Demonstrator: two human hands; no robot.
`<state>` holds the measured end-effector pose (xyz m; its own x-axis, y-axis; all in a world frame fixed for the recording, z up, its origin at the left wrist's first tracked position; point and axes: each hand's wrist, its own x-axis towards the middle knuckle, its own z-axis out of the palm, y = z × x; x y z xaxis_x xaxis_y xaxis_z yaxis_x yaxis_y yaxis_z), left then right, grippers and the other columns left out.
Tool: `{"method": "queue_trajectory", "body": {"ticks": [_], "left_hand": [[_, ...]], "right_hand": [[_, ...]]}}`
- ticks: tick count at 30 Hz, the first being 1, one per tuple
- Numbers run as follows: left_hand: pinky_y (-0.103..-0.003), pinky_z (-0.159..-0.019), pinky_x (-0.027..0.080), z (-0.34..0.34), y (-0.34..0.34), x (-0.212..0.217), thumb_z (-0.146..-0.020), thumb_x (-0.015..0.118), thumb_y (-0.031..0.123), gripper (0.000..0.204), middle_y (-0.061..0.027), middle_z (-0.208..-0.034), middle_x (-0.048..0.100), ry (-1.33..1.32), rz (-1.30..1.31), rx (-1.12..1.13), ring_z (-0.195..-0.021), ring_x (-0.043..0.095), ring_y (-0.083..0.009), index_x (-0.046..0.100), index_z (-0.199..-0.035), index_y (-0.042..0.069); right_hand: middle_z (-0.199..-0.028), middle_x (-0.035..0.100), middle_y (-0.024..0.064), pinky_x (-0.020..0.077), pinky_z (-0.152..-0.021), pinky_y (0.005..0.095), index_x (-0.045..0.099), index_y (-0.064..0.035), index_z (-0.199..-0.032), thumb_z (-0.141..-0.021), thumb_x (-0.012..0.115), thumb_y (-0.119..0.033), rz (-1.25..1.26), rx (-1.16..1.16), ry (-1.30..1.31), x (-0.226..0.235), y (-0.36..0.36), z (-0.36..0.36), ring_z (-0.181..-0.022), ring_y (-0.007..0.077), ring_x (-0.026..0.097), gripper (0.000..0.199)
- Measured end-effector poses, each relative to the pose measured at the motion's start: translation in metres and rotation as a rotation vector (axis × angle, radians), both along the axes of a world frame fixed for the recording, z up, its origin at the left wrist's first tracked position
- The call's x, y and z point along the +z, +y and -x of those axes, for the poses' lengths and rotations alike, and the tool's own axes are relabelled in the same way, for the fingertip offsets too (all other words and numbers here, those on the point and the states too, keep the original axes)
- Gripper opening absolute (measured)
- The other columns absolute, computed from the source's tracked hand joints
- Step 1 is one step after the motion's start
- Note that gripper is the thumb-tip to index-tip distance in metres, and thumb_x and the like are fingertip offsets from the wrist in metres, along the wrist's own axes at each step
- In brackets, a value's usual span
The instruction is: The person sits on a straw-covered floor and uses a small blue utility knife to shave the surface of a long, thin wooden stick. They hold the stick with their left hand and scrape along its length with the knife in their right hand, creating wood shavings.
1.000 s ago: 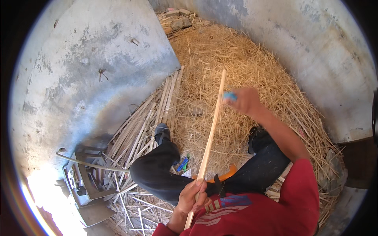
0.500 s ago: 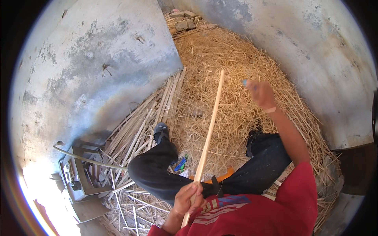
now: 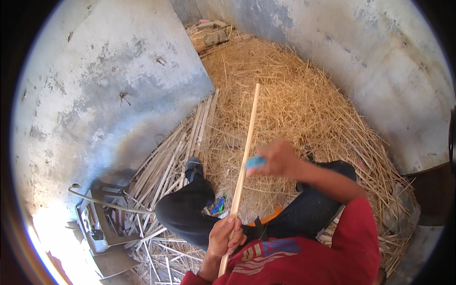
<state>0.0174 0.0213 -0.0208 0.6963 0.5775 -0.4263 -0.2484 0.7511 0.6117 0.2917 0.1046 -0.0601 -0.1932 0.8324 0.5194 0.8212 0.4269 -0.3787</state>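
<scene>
Item: long pale wooden stick (image 3: pixel 244 156), held slanting up and away over the straw heap (image 3: pixel 304 104), its lower end passing my lap.

Risk, as I judged it: the stick was gripped only near its bottom, so the long free end could swing or bow under sideways pressure from the other hand. The blue object could slip off the narrow shaft, and my legs lay close beneath the line of work.

Left hand (image 3: pixel 227 236): closed around the stick low down, knuckles toward me, just above the red shirt.

Right hand (image 3: pixel 278 159): blurred, fingers curled on a small blue object (image 3: pixel 255 162), which met the stick about midway along; forearm reached out from the lower right, elbow bent. I could not tell what kind of object the blue one was.

Surroundings: a bundle of split canes (image 3: pixel 180 152) lay to my left against the grey wall (image 3: pixel 118 95); a metal frame (image 3: pixel 99 223) stood by them at lower left.
</scene>
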Motion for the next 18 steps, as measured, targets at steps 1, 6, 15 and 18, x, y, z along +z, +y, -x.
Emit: {"method": "queue_trajectory", "body": {"ticks": [1, 6, 15, 18], "left_hand": [[-0.023, -0.039, 0.029, 0.001, -0.001, 0.002, -0.103, 0.031, 0.032, 0.033, -0.0004, -0.046, 0.034, 0.025, -0.028, -0.01, -0.03, 0.028, -0.01, 0.042, -0.085, 0.007], [-0.023, -0.039, 0.029, 0.0, -0.004, 0.005, -0.103, 0.031, 0.03, 0.031, -0.0003, -0.047, 0.035, 0.102, -0.051, -0.038, -0.03, 0.028, -0.0094, 0.041, -0.084, 0.007], [-0.021, -0.038, 0.029, 0.008, -0.012, 0.007, -0.103, 0.035, 0.03, 0.03, -0.0003, -0.051, 0.039, 0.21, -0.181, -0.076, -0.036, 0.032, -0.0081, 0.042, -0.085, 0.006], [-0.02, -0.038, 0.029, 0.007, -0.012, 0.011, -0.102, 0.037, 0.031, 0.03, -0.0002, -0.052, 0.04, 0.241, -0.213, -0.086, -0.039, 0.034, -0.0074, 0.042, -0.085, 0.006]], "right_hand": [[-0.043, 0.049, 0.005, 0.0411, -0.038, 0.0354, 0.056, -0.0113, -0.051, -0.073, 0.055, -0.076, -0.042, 0.095, -0.037, 0.002, -0.01, 0.012, -0.037, 0.022, 0.052, 0.068], [-0.039, 0.039, -0.0009, 0.0338, -0.033, 0.0303, 0.047, -0.0153, -0.048, -0.079, 0.046, -0.078, -0.005, -0.163, -0.014, -0.012, 0.031, -0.043, -0.032, 0.0139, 0.042, 0.07], [-0.041, 0.04, 0.0001, 0.0327, -0.034, 0.0311, 0.046, -0.0152, -0.048, -0.078, 0.045, -0.079, -0.062, -0.098, -0.029, -0.021, 0.027, -0.03, -0.034, 0.0149, 0.044, 0.071], [-0.041, 0.043, 0.0005, 0.0335, -0.034, 0.0326, 0.049, -0.0143, -0.048, -0.077, 0.043, -0.081, 0.013, -0.257, -0.043, -0.013, 0.039, -0.052, -0.034, 0.017, 0.044, 0.073]]}}
